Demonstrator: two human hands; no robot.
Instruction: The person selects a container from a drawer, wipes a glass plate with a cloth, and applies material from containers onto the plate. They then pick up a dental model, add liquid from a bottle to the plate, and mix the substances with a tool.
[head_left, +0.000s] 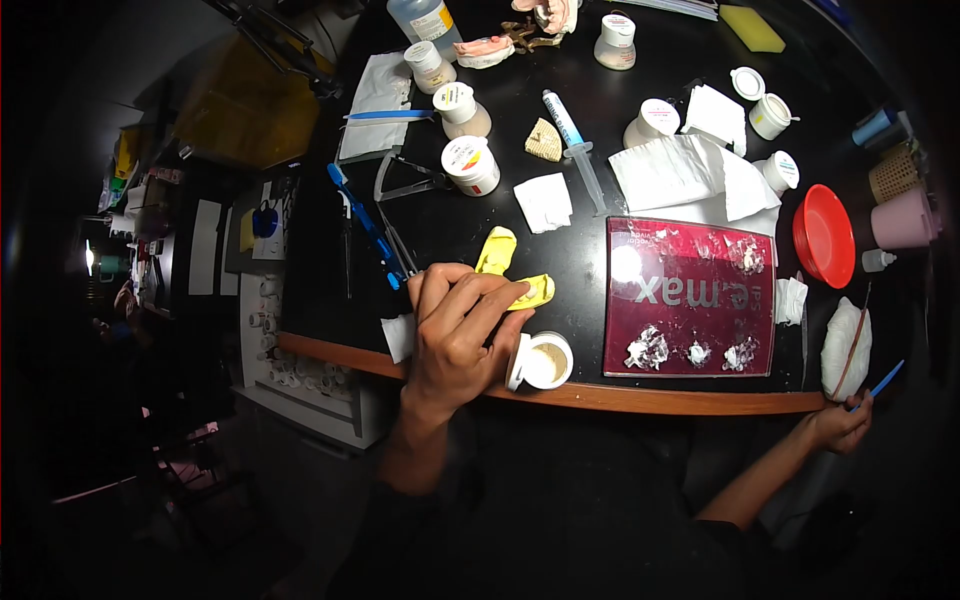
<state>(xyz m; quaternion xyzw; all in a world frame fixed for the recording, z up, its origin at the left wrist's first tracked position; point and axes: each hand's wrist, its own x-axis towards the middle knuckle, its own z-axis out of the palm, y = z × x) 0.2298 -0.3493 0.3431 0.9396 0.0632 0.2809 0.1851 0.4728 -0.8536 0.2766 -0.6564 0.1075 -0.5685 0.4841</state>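
At the near edge of the black bench (600, 200), the head view shows the left hand (455, 335) with its fingers (500, 300) curled onto a yellow piece (535, 291), just beside an open white jar (545, 362) and a dark red mixing slab (690, 300) dotted with white paste. Far off at the bench's right corner, the right hand (840, 420) has its fingers closed around a thin blue-handled tool (885, 380), next to a white cloth (845, 345).

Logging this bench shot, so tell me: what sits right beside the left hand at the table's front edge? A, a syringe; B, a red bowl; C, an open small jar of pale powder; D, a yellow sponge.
C: the open small jar of pale powder sits right against the left hand at the table edge.
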